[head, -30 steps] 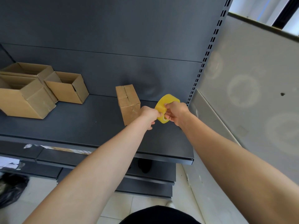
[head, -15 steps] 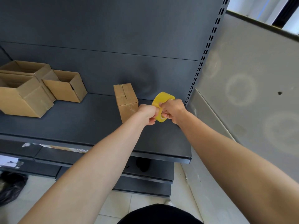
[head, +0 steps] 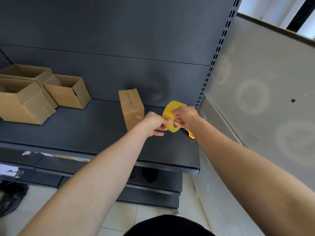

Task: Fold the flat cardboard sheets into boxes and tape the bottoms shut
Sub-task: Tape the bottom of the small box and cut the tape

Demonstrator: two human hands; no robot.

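Note:
A yellow roll of tape (head: 168,110) is held upright above the dark shelf (head: 76,130). My right hand (head: 185,117) grips the roll with fingers through its core. My left hand (head: 154,122) pinches at the roll's near edge, where the tape end lies. Just left of my hands stands a small closed cardboard box (head: 131,108) with tape on its top seam. It touches neither hand.
Three open cardboard boxes (head: 25,97) sit at the shelf's left end. A small yellow object (head: 191,135) lies on the shelf under my right wrist. A grey wall panel (head: 255,99) bounds the right side. Lower shelves and a black bag (head: 10,198) are below.
Both hands stay on the tape roll and have barely moved; the roll has tilted slightly. The boxes have not moved.

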